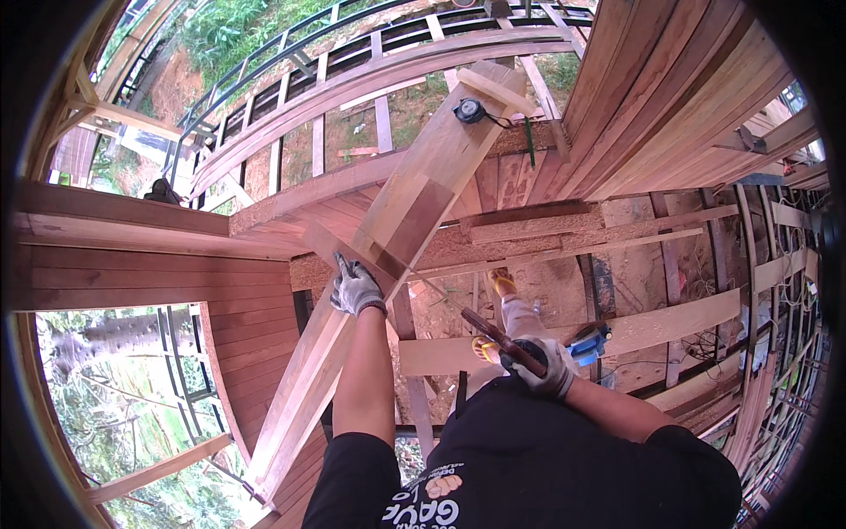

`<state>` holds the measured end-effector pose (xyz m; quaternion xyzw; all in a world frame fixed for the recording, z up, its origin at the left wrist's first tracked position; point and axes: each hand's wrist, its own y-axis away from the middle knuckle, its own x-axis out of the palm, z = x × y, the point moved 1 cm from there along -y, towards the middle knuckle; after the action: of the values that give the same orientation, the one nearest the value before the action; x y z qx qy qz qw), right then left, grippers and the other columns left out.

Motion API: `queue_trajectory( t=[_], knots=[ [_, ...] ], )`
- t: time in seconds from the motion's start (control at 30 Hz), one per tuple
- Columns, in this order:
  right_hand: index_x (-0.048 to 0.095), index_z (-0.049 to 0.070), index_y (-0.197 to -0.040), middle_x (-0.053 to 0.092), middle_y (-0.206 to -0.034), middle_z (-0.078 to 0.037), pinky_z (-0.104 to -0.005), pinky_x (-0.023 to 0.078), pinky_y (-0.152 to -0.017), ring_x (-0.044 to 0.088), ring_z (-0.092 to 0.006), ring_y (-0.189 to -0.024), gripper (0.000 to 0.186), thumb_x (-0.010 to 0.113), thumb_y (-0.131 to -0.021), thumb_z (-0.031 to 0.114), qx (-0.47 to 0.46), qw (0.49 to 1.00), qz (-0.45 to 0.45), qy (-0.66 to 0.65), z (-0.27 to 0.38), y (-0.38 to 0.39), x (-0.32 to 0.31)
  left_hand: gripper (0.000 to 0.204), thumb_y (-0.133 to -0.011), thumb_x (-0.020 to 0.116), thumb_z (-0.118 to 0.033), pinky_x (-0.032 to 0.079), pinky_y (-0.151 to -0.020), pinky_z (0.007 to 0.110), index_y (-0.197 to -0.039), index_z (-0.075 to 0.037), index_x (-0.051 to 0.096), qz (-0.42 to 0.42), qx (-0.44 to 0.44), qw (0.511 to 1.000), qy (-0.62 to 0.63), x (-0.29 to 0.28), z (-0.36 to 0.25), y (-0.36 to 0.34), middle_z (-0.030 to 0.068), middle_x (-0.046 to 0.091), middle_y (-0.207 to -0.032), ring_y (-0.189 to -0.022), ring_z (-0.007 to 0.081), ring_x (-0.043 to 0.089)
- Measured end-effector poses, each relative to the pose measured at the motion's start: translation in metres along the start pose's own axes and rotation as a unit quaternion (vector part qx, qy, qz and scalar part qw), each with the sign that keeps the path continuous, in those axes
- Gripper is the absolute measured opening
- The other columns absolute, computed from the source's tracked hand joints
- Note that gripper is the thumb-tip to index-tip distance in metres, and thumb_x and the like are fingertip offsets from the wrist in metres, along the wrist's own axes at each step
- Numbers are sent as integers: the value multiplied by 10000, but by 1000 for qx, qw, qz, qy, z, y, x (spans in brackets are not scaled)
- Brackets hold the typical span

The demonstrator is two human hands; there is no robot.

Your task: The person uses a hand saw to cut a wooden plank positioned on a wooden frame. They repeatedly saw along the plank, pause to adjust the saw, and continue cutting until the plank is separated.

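Observation:
A long pale plank (423, 176) runs diagonally in front of me, propped on the wooden wall's edge. My left hand (357, 289), in a grey glove, grips a short reddish board (333, 242) lying across the plank, its index finger stretched along it. On the right, my gloved right hand (553, 366) is closed round the dark wooden handle of a handsaw (498, 331). Its blade, seen nearly edge-on, reaches to the plank's near edge beside the short board. Whether its teeth touch the wood I cannot tell.
A black tape measure (470, 110) and a pale wood strip (496, 92) lie on the plank's far end. A blue power tool (589, 342) is right of my legs. Beams and joists (674, 324) cross the floor over bare earth. Window openings (132, 388) are at left.

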<state>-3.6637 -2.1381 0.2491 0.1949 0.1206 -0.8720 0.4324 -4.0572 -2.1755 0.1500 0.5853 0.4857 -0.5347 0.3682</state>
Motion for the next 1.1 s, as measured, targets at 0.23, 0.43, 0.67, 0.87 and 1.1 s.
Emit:
queue_trajectory(
  t=[0.23,0.43,0.67,0.87,1.1],
  knots=[
    [613,50,-988,629,-752,-88,-363,493,-660,633,-267,-685,191,614,-816,133,42,985,-53,-161,-6,-14,15,519,-930,465,-443,285,-977,484,-1441,-386,391,35,-10,999,-5,-1,-9,-2,117,657,-1028,-1011,238,589],
    [635,60,-1026,654,-788,-84,-376,501,-682,651,-273,-729,260,623,-790,168,21,994,-23,-103,-4,0,8,526,-933,459,-447,249,-1033,501,-1449,-377,379,48,-14,999,4,1,-4,-3,112,661,-1091,-1076,244,577],
    [663,58,-983,690,-863,-107,-389,514,-708,669,-289,-782,268,650,-764,212,85,985,46,-140,-40,29,-2,514,-941,445,-449,279,-987,476,-1445,-362,393,26,-4,1000,13,1,-5,-1,116,672,-1009,-1025,254,585],
    [623,65,-1057,657,-811,-98,-401,501,-724,641,-318,-758,312,639,-779,205,38,996,-2,-81,-19,15,10,513,-934,462,-446,292,-968,464,-1437,-362,408,22,-7,1000,2,5,-2,-3,108,673,-1022,-991,261,592],
    [638,67,-1039,662,-846,-112,-436,489,-750,642,-325,-813,301,668,-768,195,38,994,-24,-104,-35,35,13,522,-925,475,-449,290,-971,466,-1436,-371,407,5,5,1000,1,7,-2,-2,107,670,-1042,-997,252,592]
  ],
)
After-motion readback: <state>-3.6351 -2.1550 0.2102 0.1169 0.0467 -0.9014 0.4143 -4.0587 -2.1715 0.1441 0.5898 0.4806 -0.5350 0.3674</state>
